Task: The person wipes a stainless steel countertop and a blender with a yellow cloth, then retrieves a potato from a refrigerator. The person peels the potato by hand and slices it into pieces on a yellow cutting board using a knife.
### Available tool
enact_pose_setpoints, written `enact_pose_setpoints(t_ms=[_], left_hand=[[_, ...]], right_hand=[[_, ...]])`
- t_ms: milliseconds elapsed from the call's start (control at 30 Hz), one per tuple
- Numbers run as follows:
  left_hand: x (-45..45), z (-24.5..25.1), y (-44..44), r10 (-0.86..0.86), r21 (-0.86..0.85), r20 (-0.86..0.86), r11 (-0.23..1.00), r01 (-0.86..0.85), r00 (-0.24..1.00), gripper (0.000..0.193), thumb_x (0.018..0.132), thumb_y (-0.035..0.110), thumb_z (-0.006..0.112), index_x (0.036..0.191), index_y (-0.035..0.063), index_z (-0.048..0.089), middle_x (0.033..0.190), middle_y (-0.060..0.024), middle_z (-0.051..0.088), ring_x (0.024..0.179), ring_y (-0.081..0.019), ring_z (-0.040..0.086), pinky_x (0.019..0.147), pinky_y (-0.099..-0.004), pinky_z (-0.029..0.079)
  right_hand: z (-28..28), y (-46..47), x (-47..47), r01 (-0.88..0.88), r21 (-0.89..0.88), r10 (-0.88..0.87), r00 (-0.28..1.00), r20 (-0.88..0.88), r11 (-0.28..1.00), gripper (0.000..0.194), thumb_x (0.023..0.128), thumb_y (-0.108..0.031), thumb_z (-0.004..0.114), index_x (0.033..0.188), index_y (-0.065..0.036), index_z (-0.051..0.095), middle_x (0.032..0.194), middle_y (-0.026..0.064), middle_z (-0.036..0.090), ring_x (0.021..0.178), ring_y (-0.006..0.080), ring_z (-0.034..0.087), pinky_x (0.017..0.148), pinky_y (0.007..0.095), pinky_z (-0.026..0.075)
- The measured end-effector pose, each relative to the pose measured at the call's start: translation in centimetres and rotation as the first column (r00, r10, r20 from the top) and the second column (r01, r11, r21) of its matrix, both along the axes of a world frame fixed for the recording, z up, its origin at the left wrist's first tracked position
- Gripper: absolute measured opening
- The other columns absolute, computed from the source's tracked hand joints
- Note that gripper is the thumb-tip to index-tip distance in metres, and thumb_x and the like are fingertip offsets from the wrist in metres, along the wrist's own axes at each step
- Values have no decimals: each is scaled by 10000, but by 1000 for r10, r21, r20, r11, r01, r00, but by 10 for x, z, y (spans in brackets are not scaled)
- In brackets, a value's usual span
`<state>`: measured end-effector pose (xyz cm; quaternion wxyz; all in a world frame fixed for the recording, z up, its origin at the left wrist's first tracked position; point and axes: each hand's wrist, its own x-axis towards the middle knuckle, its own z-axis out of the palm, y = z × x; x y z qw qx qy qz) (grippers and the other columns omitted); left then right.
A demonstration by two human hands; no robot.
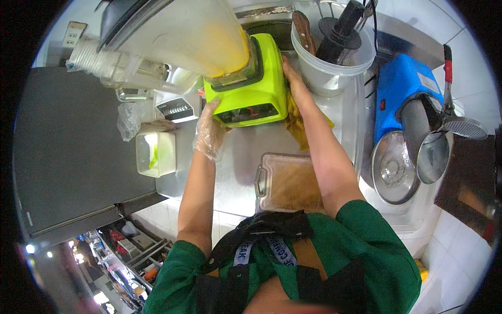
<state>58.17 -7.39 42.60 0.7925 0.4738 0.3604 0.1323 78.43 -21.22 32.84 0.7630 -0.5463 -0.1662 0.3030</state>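
Note:
A blender with a lime-green base stands on the steel counter before me. Its clear jar leans toward the upper left in the view and has yellow contents or residue near the bottom. My left hand, in a thin clear plastic glove, grips the front left corner of the base. Against the opposite side of the base is my right hand, its fingers partly hidden behind the housing. A yellow cloth lies beneath my right forearm. Closer to my body, a cutting board is partly covered by that forearm.
A clear tub with utensils stands right of the blender. Farther right are a blue machine, a metal lid and a strainer ladle. Stacked plastic cups, a small container and a dark grey panel are left.

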Motion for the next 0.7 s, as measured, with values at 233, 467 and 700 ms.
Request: enact_pose_setpoints(t_ms=[233,467,700], left_hand=[[-53,-7,1,81,-60,71,995,-76,994,530,854,314,674,1292,56,525,1236,-100,606,1115,-233,587,937,-425,476],[-81,-15,11,60,-2,118,998,-61,991,503,867,320,648,1248,7,546,1202,-91,609,1079,-199,580,945,-348,443],[-82,-11,7,66,27,60,997,-68,996,497,885,326,632,1259,11,543,1197,-81,606,1082,-193,573,933,-352,435]], right_hand=[[6,-25,-73,93,48,-92,996,-10,995,712,1018,-484,390,1534,-27,213,1596,148,218,1482,268,168,1200,343,107],[30,-57,-92,236,-326,-99,917,387,915,559,999,-358,482,1462,-63,377,1507,188,336,1369,341,325,1136,398,238],[35,-116,-119,241,-680,162,867,472,692,405,960,-273,558,1255,3,579,1241,288,548,1127,423,502,998,458,385]])
